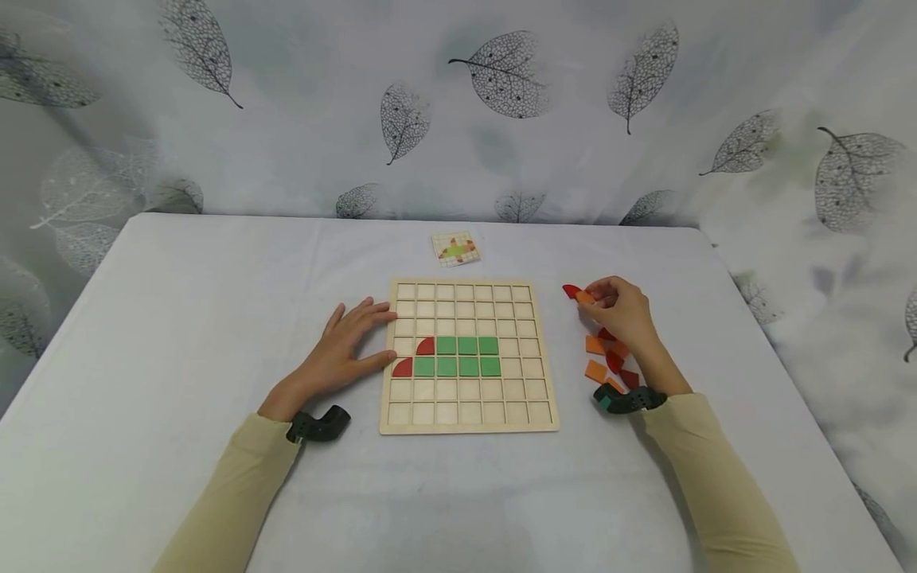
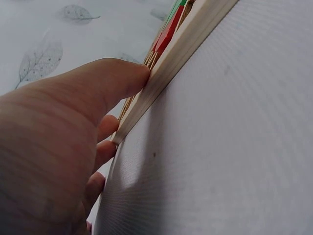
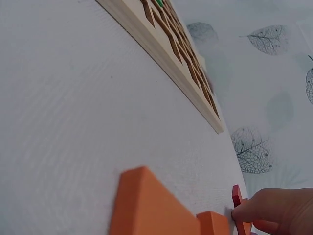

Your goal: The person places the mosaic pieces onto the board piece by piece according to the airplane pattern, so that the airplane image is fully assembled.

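An orange piece is at the fingertips of the right hand, right of the board's upper part, thumb and finger closed to a narrow pinch on it; a red piece lies against it, and I cannot tell whether that is gripped too. The fingertip hold probably leaves the outer side unobstructed. Below that hand cluster the loose orange and red pieces, likely kept there for easy reach. On the wooden grid board, seven green squares and two red quarter-rounds sit in cells whose ribs should stop them sliding. The left hand is spread, gripping nothing, thumb and fingertips at the board's left rim, perhaps to steady it. A pattern card lies just past the far rim, presumably for viewing. White tablecloth separates the right rim from the pieces, giving a low passage sideways; the table's far edge is near the card, with wider room on the near side
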A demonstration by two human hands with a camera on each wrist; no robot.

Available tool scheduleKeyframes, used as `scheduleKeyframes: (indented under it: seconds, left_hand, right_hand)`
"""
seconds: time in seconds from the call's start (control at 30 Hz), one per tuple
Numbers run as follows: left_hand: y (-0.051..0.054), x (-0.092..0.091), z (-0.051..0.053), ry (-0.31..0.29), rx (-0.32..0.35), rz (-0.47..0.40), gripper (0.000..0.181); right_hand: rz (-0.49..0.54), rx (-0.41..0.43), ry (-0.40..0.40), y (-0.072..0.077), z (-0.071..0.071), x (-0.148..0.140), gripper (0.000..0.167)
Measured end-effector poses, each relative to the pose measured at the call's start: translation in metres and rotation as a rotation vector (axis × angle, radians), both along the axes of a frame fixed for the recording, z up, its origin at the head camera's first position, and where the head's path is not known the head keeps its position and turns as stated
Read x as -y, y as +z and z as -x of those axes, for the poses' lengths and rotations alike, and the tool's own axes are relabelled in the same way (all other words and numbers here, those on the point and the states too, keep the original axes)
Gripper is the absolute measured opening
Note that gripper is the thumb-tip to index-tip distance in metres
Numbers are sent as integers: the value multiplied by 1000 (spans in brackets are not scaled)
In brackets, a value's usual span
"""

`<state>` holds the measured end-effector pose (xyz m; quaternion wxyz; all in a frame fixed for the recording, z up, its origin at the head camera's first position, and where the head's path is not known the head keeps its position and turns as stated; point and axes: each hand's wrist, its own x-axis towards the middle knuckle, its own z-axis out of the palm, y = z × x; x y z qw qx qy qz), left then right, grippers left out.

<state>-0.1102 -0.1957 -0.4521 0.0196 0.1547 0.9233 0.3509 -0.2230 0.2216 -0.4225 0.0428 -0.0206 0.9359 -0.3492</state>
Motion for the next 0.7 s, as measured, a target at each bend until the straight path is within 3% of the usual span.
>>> scheduleKeyframes:
  seconds: [0.7]
  left_hand:
    - [0,1,0,0,-7,-1,60]
  right_hand:
    - [5,-16,39,4,-14,1,35]
